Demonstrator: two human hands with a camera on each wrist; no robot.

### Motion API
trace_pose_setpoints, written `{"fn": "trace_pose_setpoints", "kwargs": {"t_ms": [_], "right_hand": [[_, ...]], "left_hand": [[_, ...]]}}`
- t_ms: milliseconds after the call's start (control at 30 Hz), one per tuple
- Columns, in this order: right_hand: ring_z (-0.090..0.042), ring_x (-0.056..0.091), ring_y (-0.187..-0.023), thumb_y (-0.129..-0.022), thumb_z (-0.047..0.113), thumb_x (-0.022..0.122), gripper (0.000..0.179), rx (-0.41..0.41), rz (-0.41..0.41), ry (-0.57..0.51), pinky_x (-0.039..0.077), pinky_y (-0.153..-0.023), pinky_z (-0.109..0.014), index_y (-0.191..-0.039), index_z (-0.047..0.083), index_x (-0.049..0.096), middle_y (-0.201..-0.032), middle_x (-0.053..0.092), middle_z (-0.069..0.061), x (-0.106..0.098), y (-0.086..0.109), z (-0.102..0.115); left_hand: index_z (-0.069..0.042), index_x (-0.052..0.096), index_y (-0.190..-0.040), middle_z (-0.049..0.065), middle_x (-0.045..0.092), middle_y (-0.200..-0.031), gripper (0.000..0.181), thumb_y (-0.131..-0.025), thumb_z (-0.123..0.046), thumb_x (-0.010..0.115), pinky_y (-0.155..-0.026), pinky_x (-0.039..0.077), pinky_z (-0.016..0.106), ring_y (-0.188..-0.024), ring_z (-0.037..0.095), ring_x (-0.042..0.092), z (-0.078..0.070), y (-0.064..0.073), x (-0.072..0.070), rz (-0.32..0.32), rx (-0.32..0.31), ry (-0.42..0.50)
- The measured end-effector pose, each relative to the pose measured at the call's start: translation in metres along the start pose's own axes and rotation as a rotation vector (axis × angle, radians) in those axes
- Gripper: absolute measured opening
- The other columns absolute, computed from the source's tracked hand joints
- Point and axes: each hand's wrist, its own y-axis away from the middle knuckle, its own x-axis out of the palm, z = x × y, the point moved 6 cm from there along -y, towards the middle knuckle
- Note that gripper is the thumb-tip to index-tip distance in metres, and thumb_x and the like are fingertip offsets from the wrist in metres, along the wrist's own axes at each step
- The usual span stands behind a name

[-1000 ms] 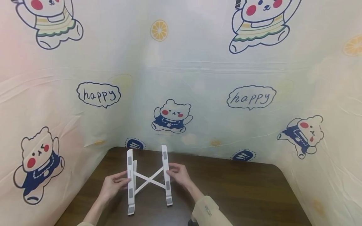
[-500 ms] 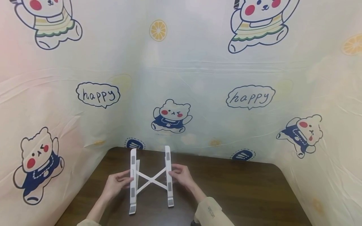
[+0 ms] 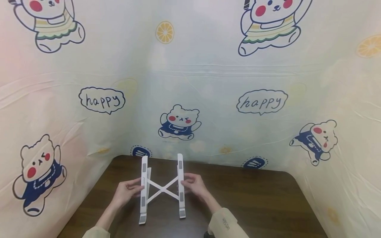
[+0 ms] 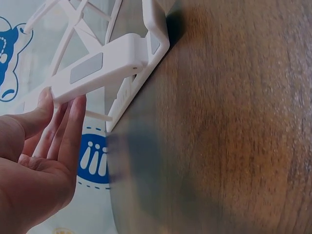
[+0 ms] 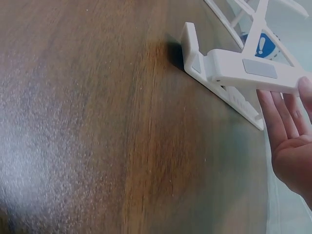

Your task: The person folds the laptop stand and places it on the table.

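A white folding laptop stand [image 3: 144, 185] stands unfolded on the table, its two long side arms joined by crossed bars. Grey pads line the top of each arm, and small upturned lips face the person. On the left, my left hand [image 3: 125, 191] pinches the outer arm, thumb on top and fingertips underneath, as the left wrist view shows with the hand [image 4: 44, 146] at the arm's edge. My right hand [image 3: 196, 185] grips the opposite arm the same way; in the right wrist view the thumb lies over the arm [image 5: 258, 70] and the fingers reach below.
The brown wooden table [image 3: 253, 201] has rounded far corners. Behind it and at both sides hangs a pale curtain [image 3: 208, 82] printed with bears, orange slices and the word "happy". A dark band shows at the right sleeve [image 3: 226, 223].
Both hands and the laptop stand have shifted a little to the right in the head view, partly against a slight leftward drift of the background. The grip of each hand looks unchanged.
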Motion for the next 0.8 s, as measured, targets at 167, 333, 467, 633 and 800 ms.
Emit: {"fn": "trace_pose_setpoints", "kwargs": {"t_ms": [167,333,467,633,800], "right_hand": [[-0.047,0.083,-0.093,-0.103,-0.002,0.071,0.044,0.008,0.015,0.011,0.071,-0.078,-0.051,-0.144,-0.015,0.059,-0.111,0.080,-0.034,-0.006,0.002,-0.001],[-0.047,0.083,-0.093,-0.103,-0.002,0.071,0.043,0.008,0.017,0.009,0.071,-0.078,-0.050,-0.143,-0.014,0.061,-0.110,0.080,-0.033,-0.011,0.006,0.000],[-0.046,0.083,-0.094,-0.103,-0.001,0.071,0.043,0.012,0.015,0.007,0.071,-0.078,-0.049,-0.143,-0.014,0.061,-0.112,0.080,-0.034,-0.017,0.010,0.000],[-0.042,0.084,-0.093,-0.104,-0.001,0.070,0.042,0.007,0.011,0.002,0.071,-0.077,-0.048,-0.142,-0.014,0.062,-0.115,0.079,-0.036,-0.023,0.014,0.000],[-0.039,0.085,-0.093,-0.104,0.000,0.070,0.043,-0.007,0.001,0.008,0.071,-0.077,-0.047,-0.144,-0.015,0.060,-0.116,0.078,-0.036,-0.030,0.018,-0.001]], "left_hand": [[0.015,0.060,-0.146,0.032,0.080,-0.118,0.050,-0.101,0.001,0.075,-0.083,0.070,0.044,-0.094,0.028,0.085,-0.001,-0.002,0.006,0.013,0.013,0.012],[0.015,0.061,-0.145,0.033,0.079,-0.117,0.049,-0.100,0.002,0.076,-0.083,0.070,0.046,-0.093,0.027,0.085,-0.002,-0.002,0.011,0.011,0.008,0.021],[0.014,0.062,-0.145,0.033,0.079,-0.118,0.049,-0.101,0.001,0.076,-0.083,0.070,0.046,-0.095,0.028,0.085,-0.004,-0.003,0.016,0.015,0.000,0.027],[0.013,0.062,-0.146,0.033,0.079,-0.120,0.050,-0.100,-0.001,0.078,-0.082,0.070,0.044,-0.097,0.032,0.085,-0.004,-0.006,0.023,0.028,0.001,0.023],[0.013,0.063,-0.145,0.034,0.078,-0.120,0.050,-0.100,-0.001,0.078,-0.081,0.070,0.043,-0.097,0.033,0.085,-0.005,-0.010,0.030,0.037,0.011,0.022]]}}
